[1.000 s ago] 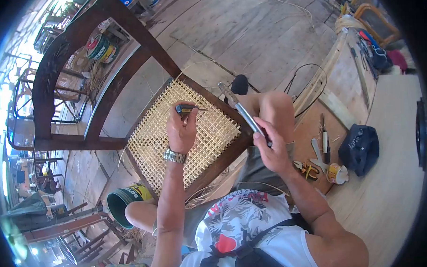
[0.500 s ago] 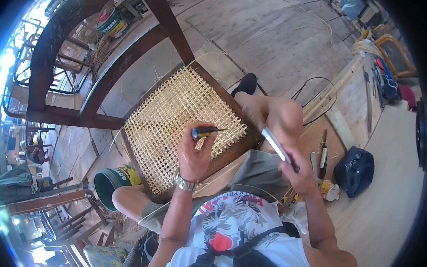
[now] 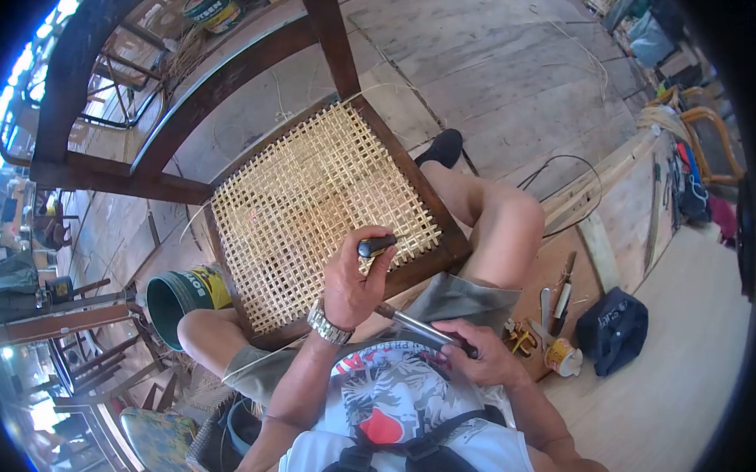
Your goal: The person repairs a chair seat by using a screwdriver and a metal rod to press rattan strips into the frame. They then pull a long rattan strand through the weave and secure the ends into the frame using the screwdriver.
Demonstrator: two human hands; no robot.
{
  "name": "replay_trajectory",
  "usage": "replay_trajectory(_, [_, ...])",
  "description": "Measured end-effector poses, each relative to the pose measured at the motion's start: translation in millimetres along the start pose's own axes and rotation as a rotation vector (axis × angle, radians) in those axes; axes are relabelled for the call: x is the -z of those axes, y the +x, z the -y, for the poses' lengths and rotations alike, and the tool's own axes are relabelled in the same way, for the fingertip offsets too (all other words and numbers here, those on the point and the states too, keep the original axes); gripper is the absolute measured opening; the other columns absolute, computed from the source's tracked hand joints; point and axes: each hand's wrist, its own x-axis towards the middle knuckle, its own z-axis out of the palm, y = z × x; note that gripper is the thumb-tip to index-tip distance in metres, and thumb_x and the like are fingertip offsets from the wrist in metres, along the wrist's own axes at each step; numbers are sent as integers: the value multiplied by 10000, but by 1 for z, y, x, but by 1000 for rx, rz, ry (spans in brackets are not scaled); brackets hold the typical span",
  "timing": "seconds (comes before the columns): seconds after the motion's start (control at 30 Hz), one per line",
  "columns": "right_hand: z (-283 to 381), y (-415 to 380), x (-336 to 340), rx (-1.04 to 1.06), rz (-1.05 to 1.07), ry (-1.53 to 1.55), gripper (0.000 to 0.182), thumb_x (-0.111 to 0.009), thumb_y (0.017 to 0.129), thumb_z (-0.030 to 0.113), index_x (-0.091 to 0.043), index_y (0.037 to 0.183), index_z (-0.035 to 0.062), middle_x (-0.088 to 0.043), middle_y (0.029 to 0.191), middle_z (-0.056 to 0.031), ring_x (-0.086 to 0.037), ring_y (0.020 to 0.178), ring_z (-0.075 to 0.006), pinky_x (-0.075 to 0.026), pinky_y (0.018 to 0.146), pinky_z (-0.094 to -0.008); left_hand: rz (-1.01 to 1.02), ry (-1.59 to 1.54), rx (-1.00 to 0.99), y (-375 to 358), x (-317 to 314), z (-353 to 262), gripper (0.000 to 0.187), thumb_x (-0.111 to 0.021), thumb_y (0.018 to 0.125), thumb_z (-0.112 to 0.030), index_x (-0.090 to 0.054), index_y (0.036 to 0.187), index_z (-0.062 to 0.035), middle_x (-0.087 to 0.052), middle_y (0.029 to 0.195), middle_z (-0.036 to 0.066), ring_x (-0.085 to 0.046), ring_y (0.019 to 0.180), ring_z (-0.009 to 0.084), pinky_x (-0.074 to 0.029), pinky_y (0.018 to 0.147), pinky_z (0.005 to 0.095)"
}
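A wooden chair's woven cane seat [image 3: 302, 197] lies across my lap. My left hand [image 3: 354, 277], with a metal watch on the wrist, is wrapped round a dark-handled pointed tool [image 3: 377, 245] at the weave near the seat's right corner. Its thin tip meets or hovers over the cane; contact is unclear. Closer to my body, my right hand [image 3: 480, 354] grips a hammer-like tool [image 3: 418, 324] with a silver shaft and dark grip. Its far end is partly hidden near my left wrist.
A green bucket [image 3: 174, 303] lies by my left knee. At the right are a dark cap [image 3: 616, 327], a small yellow-white cup [image 3: 560, 356], yellow-handled tools [image 3: 523, 339] and a knife [image 3: 561, 300]. Other chair frames stand at the far left.
My right hand has brought the silver-shafted tool down and left, toward my body. My left hand with the pointed tool sits slightly further right. The view has shifted a little.
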Motion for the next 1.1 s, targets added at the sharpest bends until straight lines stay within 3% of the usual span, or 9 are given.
replay_trajectory(0.23, [2, 2, 4, -2, -290, -59, 417, -661, 985, 74, -597, 1392, 11, -657, 936, -44, -557, 792, -97, -497, 735, -266, -23, -107, 36, -2, 1, 1, 261, -738, 943, -12, -617, 1171, -50, -771, 1077, 105, -759, 969, 210, -591, 849, 322])
replay_trajectory(0.43, [11, 14, -4, 15, -74, -62, 403, -653, 1000, 106, -598, 1390, 18, -623, 904, -12, -542, 790, -62, -471, 704, -244, -87, -66, -16, 15, 5, 7, 257, -739, 948, -26, -616, 1172, -49, -768, 1055, 102, -755, 945, 201, -585, 831, 322])
replay_trajectory(0.53, [1, 17, -8, -47, -366, 79, 401, -636, 1014, 113, -587, 1400, 18, -646, 953, -6, -577, 816, -76, -486, 739, -246, -36, -56, -6, 21, 12, 5, 270, -734, 955, -21, -619, 1199, -37, -761, 1052, 102, -742, 965, 182, -577, 858, 310])
replay_trajectory(0.67, [1, 4, 13, -27, -513, 119, 406, -632, 1017, 108, -576, 1406, 9, -633, 985, -8, -586, 859, -80, -486, 760, -239, -164, -227, 3, 31, 10, 13, 277, -751, 937, -27, -620, 1180, -49, -760, 1023, 115, -750, 942, 203, -577, 826, 325])
replay_trajectory(0.9, [10, 4, 29, 37, -578, 408, 465, -638, 1002, 91, -538, 1450, 19, -601, 887, 14, -529, 694, -46, -433, 617, -195, -138, -261, 21, 34, 3, 23, 290, -756, 931, -23, -625, 1189, -50, -758, 1056, 120, -752, 958, 208, -576, 833, 328])
replay_trajectory(0.97, [11, 1, 23, 28, -572, 285, 587, -713, 960, 71, -486, 1499, 22, -597, 910, 5, -544, 751, -55, -450, 657, -206, -188, -277, -37, 39, 13, 31, 279, -744, 939, -10, -630, 1191, -43, -760, 1074, 105, -747, 971, 181, -590, 847, 320])
replay_trajectory(1.03, [22, -3, 16, 123, -299, 220, 795, -837, 869, 64, -423, 1547, 38, -608, 971, -11, -552, 816, -66, -463, 699, -221, -261, -299, 52, 42, 32, 37, 270, -736, 947, -5, -629, 1193, -34, -759, 1081, 94, -737, 981, 159, -606, 872, 311])
replay_trajectory(1.07, [17, -12, 14, 9, -205, 282, 1063, -961, 730, 96, -349, 1598, 58, -616, 1036, -27, -553, 866, -77, -466, 750, -227, -272, -255, 116, 44, 44, 40, 264, -736, 954, -17, -629, 1195, -28, -757, 1083, 93, -731, 985, 148, -617, 890, 312])
replay_trajectory(1.1, [21, -18, 14, 11, -196, 282, 1063, -961, 730, 96, -349, 1598, 58, -616, 1036, -27, -553, 866, -77, -466, 750, -227, -302, -208, 129, 46, 53, 49, 261, -743, 955, -31, -633, 1191, -28, -757, 1081, 85, -723, 968, 135, -607, 864, 297])
